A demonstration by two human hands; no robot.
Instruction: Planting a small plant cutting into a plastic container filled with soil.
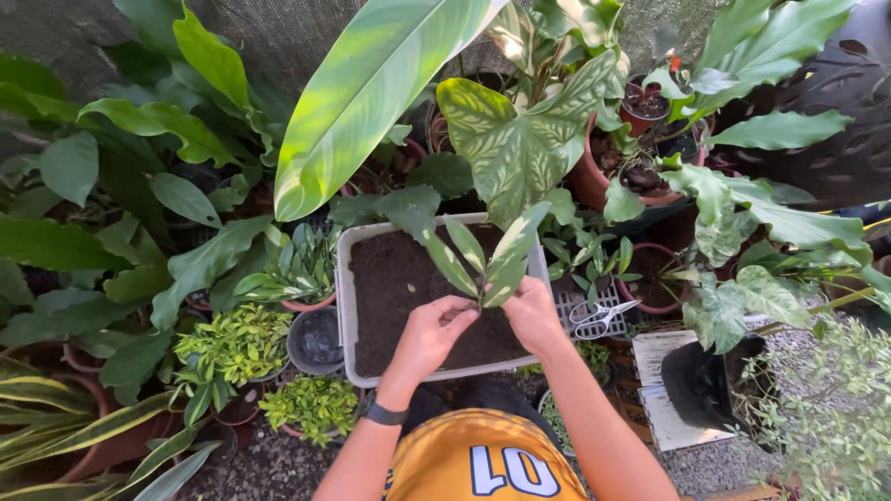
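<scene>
Both hands meet over the near right part of a pale rectangular tray [347, 306] filled with dark potting soil [394, 278], and between them they hold a small leafy cutting [483, 260]. The left hand [432, 332] is curled with its fingertips closed on the base of the cutting, and the right hand [531, 311] is closed round the same base from the right, so the stem itself is hidden between the fingers. Four or five narrow green leaves fan upward and away from that point. The cutting looks very light and soft; its leaves would probably bend or tear if squeezed, so the firmer base where the leaves join seems the safest place to grip, and that is where both hands have it. The tray holds only soil, loose and crumbly by its look, nearly level with the rim. Just left of the tray stands a dark round pot [317, 340], which appears to hold no plant, and near it are small pots of yellow-green foliage [237, 343]. Right of the tray a pair of white-handled scissors [599, 318] lies on a grey mesh crate [580, 301]. Farther right a black bag-like planter [701, 380] sits beside a pale wooden board [664, 390]. Terracotta pots [594, 181] with broad-leaved plants stand at the far side.
</scene>
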